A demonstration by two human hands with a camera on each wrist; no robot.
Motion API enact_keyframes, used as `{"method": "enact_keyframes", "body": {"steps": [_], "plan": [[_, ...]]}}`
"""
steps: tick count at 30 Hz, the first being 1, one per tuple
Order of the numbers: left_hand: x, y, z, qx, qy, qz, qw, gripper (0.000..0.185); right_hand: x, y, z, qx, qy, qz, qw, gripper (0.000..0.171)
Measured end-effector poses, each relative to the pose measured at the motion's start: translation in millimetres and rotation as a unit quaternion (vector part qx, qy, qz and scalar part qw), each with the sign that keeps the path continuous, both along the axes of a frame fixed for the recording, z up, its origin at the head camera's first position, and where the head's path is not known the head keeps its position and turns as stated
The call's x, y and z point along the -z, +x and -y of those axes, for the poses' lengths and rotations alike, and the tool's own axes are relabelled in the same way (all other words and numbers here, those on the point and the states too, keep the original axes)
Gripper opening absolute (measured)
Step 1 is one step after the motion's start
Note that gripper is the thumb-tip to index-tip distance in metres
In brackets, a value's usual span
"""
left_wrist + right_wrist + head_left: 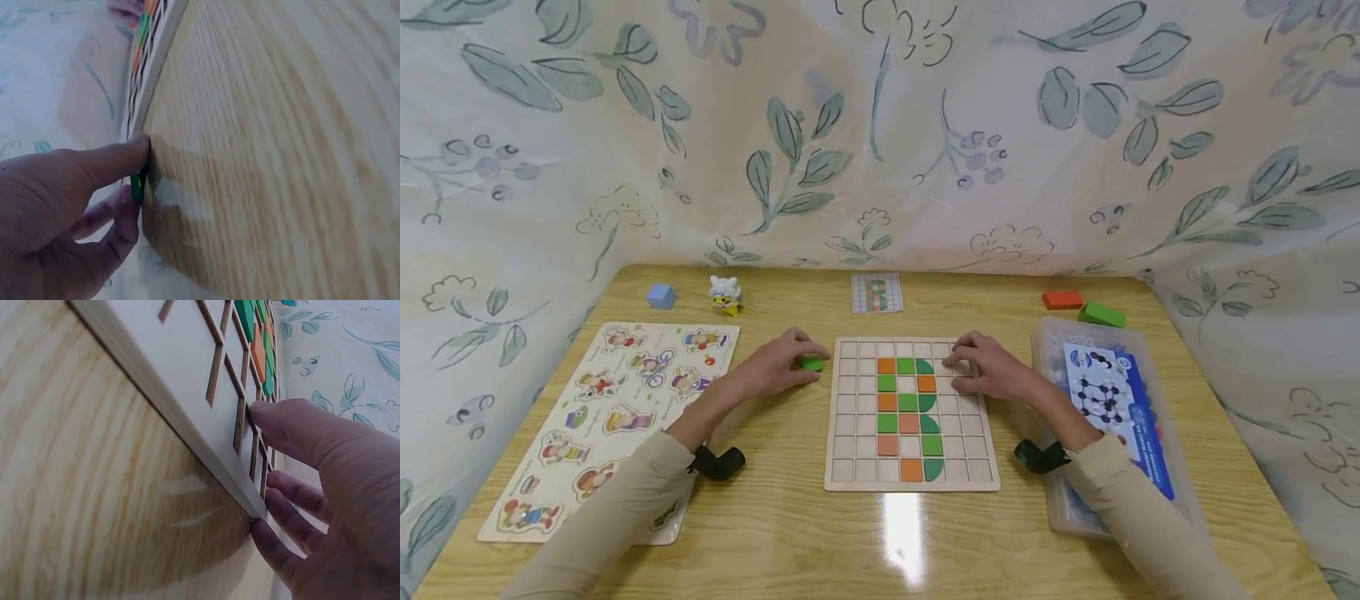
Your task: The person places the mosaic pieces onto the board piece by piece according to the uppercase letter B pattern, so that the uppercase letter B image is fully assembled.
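The left hand point(778, 364) pinches a green tile point(812, 363) on the table point(775, 517), just off the grid board point(842, 433) at its ten o'clock corner. The right hand point(988, 372) lies relaxed on the board's two o'clock side, steadying it. The pick-up looks underway; next the tile likely needs lifting and lining up squarely over an empty cell.

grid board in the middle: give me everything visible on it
The grid board is a pale, wood-look square tray lying flat on the table, divided into small square cells. Most cells are bare; orange and green tiles, some green ones with a rounded side, fill a pattern down its middle columns. The right hand rests on its upper right part, fingers touching the cells. The left hand pinches a green tile just off its left edge.
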State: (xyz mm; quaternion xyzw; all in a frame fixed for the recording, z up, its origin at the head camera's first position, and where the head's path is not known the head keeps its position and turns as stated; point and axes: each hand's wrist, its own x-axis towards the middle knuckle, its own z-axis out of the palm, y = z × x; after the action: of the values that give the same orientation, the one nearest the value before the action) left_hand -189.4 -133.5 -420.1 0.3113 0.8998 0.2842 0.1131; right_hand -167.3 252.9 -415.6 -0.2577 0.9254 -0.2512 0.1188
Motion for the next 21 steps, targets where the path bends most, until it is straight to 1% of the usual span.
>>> {"method": "enact_keyframes", "body": {"steps": [5,8,11,16,18,21], "plan": [[-1.7,3.9,-4.1,-0.005,0.006,-0.006,0.9999,0.048,2.3,-1.0,0.9,0.001,0.001,0.003,1.0,0.028],[-5.3,5.7,-6.7,-0.015,0.014,-0.003,0.9998,0.049,1.5,-1.6,2.3,-0.001,0.0,0.006,1.0,0.029],[-10.6,7.9,-10.1,-0.017,0.032,-0.007,0.9993,0.046,1.3,-2.1,3.2,-0.004,0.0,0.007,1.0,0.029],[-21.8,16.6,-19.1,-0.001,0.068,-0.008,0.9976,0.038,1.8,-2.1,2.1,0.002,0.002,0.008,1.0,0.029],[-24.5,21.7,-23.2,0.006,0.08,0.0,0.9968,0.034,1.8,-2.0,1.5,0.002,0.003,0.006,1.0,0.029],[-24.2,29.0,-29.7,0.015,0.093,0.016,0.9955,0.032,1.6,-2.0,0.9,0.0,0.003,0.002,1.0,0.029]]}}
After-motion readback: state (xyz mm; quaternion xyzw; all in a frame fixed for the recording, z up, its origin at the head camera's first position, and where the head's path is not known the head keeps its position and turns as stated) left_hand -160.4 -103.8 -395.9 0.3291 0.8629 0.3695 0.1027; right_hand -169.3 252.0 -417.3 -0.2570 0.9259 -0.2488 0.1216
